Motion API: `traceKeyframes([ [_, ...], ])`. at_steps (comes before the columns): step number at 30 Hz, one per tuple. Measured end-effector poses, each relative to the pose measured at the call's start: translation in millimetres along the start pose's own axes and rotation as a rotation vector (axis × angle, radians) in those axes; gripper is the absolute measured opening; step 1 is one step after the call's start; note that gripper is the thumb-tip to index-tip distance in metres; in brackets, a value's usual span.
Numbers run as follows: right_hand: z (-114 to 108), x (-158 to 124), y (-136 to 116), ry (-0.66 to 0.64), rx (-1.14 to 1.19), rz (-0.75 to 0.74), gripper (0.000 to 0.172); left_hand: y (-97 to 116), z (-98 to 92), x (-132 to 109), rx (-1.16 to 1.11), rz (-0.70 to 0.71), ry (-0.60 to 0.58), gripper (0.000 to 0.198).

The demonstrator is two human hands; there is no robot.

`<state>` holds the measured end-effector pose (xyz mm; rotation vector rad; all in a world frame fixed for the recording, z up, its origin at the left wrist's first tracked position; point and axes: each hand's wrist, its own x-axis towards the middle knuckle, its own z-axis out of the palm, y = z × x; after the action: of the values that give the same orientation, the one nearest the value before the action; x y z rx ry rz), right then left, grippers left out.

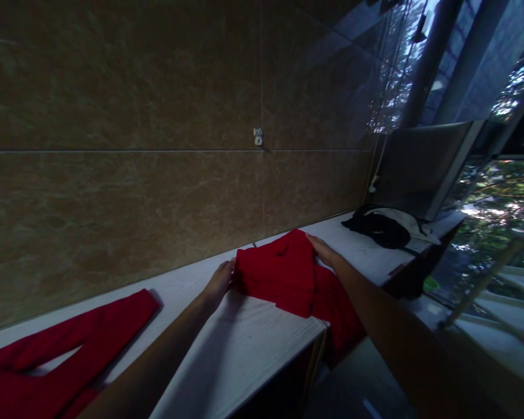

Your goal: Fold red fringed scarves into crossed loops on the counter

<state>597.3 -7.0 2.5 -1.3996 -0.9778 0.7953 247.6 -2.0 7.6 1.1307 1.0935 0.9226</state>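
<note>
A red cloth (279,273) lies across the front part of a white table (244,349), with a person's bare hands at its two sides. The left hand (220,279) grasps the cloth's left edge, thumb uppermost, its other fingers partly hidden, so how firmly it grips cannot be told. The right hand (322,249) holds the far right corner, its fingers along the upper edge and its forearm reaching in from the lower right. Between the hands the cloth lies fairly flat and shows a small crease near its upper middle; on the right, beneath the right forearm, a looser red part hangs down over the table's front edge. Well to the left, nearer the person, a second red garment (113,331) lies on the same table, two long narrow parts of it meeting at the far end, with a strip of white table showing between them. Behind the table stands a brown tiled wall (157,203) with pale joints, and a small white figure (258,137) is fixed to it just above a joint. Farther along the table to the right, a black and white bundle (382,227) rests in front of a large dark panel (419,169) that has a pale edge. Beyond the panel, leaves (506,198) show through the window, and a small green thing (431,284), too blurred to name, sits low near the table's far end.
</note>
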Motion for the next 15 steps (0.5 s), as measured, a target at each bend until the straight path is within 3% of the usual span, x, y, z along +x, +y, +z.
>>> traceKeyframes([
  [3, 7, -5, 0, -0.054, 0.069, 0.053, 0.023, 2, 5.3, -2, -0.016, 0.005, -0.004, 0.026],
  [6, 18, -15, -1, -0.078, 0.102, 0.083, 0.022, 2, -4.3, -3, 0.005, 0.015, 0.015, 0.026],
  [10, 47, -35, -2, -0.111, 0.123, 0.095, 0.028, 0, -39.9, -7, 0.037, 0.046, 0.037, 0.035],
  [15, 91, -54, -2, -0.169, 0.117, 0.123, 0.046, 2, -97.3, -24, 0.086, 0.010, 0.175, 0.023],
])
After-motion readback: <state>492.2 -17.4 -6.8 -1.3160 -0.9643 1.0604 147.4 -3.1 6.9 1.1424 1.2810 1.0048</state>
